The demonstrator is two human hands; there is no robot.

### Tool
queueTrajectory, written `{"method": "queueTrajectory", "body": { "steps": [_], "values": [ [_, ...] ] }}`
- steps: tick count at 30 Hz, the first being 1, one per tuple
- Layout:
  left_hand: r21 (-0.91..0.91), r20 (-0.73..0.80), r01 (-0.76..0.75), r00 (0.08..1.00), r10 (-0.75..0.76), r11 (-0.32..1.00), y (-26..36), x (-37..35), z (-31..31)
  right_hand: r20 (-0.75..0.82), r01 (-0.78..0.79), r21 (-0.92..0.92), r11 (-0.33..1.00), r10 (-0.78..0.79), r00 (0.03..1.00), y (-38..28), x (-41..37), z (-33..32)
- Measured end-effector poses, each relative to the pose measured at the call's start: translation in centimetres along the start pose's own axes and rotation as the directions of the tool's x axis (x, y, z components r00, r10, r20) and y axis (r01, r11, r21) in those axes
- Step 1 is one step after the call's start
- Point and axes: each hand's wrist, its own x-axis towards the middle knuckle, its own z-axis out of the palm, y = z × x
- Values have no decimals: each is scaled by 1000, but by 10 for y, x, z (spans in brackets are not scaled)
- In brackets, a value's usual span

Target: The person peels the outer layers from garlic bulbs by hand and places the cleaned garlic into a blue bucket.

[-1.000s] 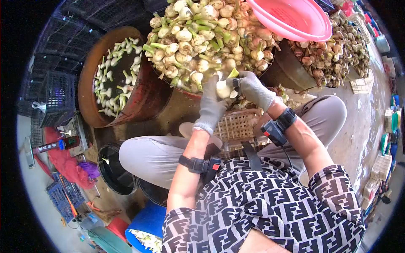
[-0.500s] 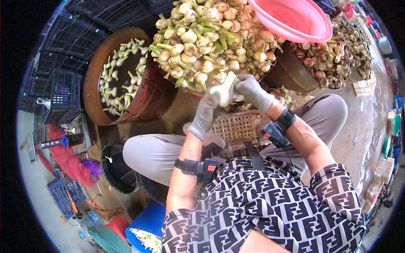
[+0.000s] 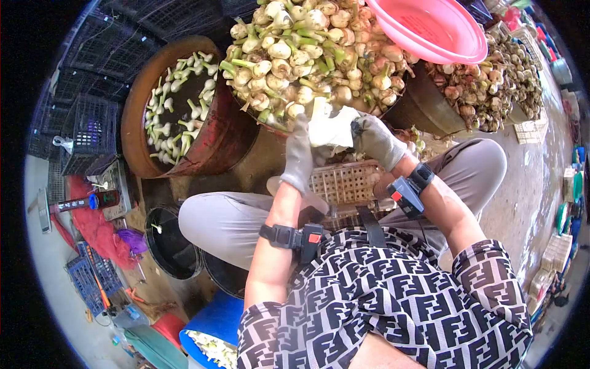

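My left hand (image 3: 299, 150), in a grey glove, is closed around a white garlic bulb (image 3: 319, 126) whose stem points up and away from me. Pinched in my gloved right hand (image 3: 378, 142) is the pale outer skin (image 3: 345, 120) of this bulb, spread out as a loose white flap on its right side. Both hands work just in front of a large tub heaped with garlic bulbs (image 3: 279, 67), some with short green stems. Below them lies a cream perforated plastic crate (image 3: 344, 182), between my knees.
A rusty round drum (image 3: 138, 129) at the left holds clean white bulbs in liquid. A pink basin (image 3: 430, 31) rests over the heap's far right. Darker bulbs (image 3: 476, 89) fill a container at right. Black buckets (image 3: 169, 246) and a blue bucket (image 3: 209, 326) stand left of me.
My right hand has shifted slightly right and down, away from the left. More white skin now shows spread between the hands.
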Motion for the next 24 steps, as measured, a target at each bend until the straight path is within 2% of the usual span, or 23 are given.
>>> {"method": "queueTrajectory", "body": {
  "steps": [1, 2, 3, 4, 5, 6, 7, 8, 9, 11, 12, 13, 15, 16, 19, 20, 21, 22, 23, 24],
  "values": [
    [168, -37, -68, 997, 75, 984, -12, 12, -6, -66, -236, 476, 848, 301, 951, -7, 7, 1],
    [-23, -43, -125, 991, 124, 992, -18, 19, -6, 23, -329, 836, 440, 570, 821, -17, 17, 6],
    [218, -33, -208, 975, 220, 953, -24, 22, -11, 235, -248, 965, -90, 719, 654, -22, 25, 7],
    [445, 0, -273, 952, 305, 853, -12, 16, -10, 217, -334, 942, 43, 682, 699, -13, 24, 8],
    [643, 52, -315, 927, 370, 698, 0, 7, -7, 212, -409, 896, 174, 643, 736, 4, 20, 11],
    [813, 71, -225, 954, 293, 537, 19, -2, 7, 218, -471, 828, 304, 599, 770, 12, 15, 15],
    [820, 41, -197, 957, 288, 538, 31, -9, 17, 166, -785, 382, 488, 800, 577, -68, 39, -16],
    [769, 32, -161, 976, 214, 618, 29, -6, 15, 1, -653, 149, 742, 661, 751, -51, 34, -10],
    [713, 30, -117, 990, 135, 691, 23, -3, 12, -101, -457, -128, 880, 447, 889, -29, 29, -6],
    [673, 114, -231, 971, 210, 703, 11, -2, 8, -99, -509, -291, 810, 504, 858, -13, 34, -20],
    [648, 157, -289, 956, 248, 704, 6, -2, 6, -40, -538, -348, 768, 561, 827, -9, 34, -29],
    [526, 273, -349, 933, 235, 776, 8, -5, 7, 10, -554, -483, 678, 636, 771, -5, 35, -35],
    [241, 486, -404, 838, 250, 883, 26, -14, 15, 7, -488, -627, 607, 631, 776, 24, 24, -39],
    [114, 559, -332, 800, 216, 936, 35, -16, 17, 14, -433, -683, 588, 603, 797, 29, 19, -43],
    [-71, 535, -180, 823, 190, 981, 57, -17, 17, 148, -398, -776, 490, 754, 640, 28, 11, -68],
    [-106, 520, -263, 808, 279, 959, 63, -10, 14, 165, -395, -780, 486, 768, 618, 40, 3, -73],
    [-73, 446, -227, 863, 235, 971, 73, -6, 6, 183, -391, -783, 483, 781, 597, 58, -9, -77],
    [-103, 308, -298, 898, 316, 949, 73, 5, -5, 186, -273, -857, 437, 756, 628, 78, -25, -82],
    [137, 228, -384, 909, 348, 913, 90, 12, -22, 186, -331, -850, 411, 820, 541, 69, -27, -96],
    [149, 40, -426, 904, 425, 892, 101, 23, -40, 183, -315, -872, 375, 847, 500, 72, -32, -103]
  ]
}}
